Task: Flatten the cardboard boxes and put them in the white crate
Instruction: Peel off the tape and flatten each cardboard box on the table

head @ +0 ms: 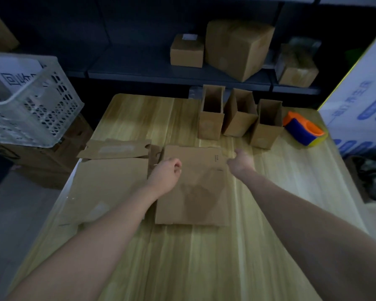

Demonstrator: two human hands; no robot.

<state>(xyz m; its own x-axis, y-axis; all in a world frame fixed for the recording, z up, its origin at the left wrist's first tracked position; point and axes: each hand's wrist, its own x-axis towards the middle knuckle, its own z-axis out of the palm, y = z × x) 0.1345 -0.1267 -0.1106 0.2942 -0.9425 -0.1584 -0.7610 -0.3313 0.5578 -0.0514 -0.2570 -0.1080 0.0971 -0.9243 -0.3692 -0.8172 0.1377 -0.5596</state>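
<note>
A flattened cardboard box [195, 192] lies in the middle of the wooden table [204, 257]. My left hand [165, 172] has its fingers curled at the box's upper left edge. My right hand [240, 162] is curled at its upper right edge. Another flattened piece of cardboard [109, 187] lies to the left, overhanging the table's left side. Three upright open boxes [211, 118] [239, 118] [267, 127] stand in a row at the back of the table. The white crate [30, 109] sits off the table at the far left, on a brown carton.
An orange and blue tape dispenser [304, 129] lies at the back right of the table. A large white carton with blue print [360, 94] stands at the right. Behind the table, a dark shelf [161, 70] holds several closed boxes.
</note>
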